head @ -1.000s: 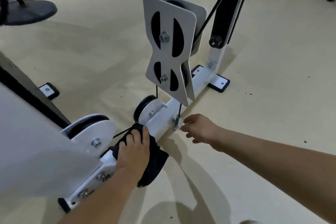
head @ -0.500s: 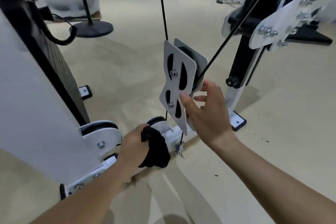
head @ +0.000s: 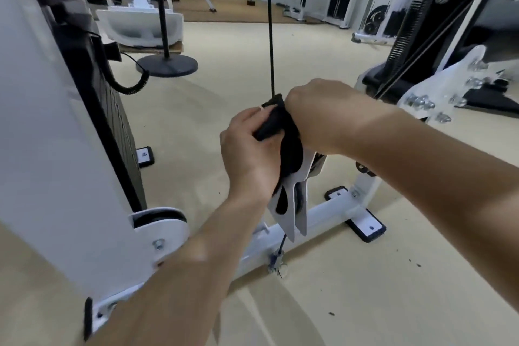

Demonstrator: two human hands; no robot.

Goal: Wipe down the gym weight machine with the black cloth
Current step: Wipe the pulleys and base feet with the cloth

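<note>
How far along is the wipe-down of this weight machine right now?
Done: nothing can be confirmed; no surface shows visible wipe marks. In hand: the left hand presses the black cloth on the upper end of the hanging pulley bracket, which the right hand grips from the other side. Left, likely: the bracket's lower half, the white base rail and the floor pulley cover.

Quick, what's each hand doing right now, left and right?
Left hand: closed on the black cloth, pressing it to the hanging pulley plate.
Right hand: closed over the plate's top, beside the cloth.
</note>
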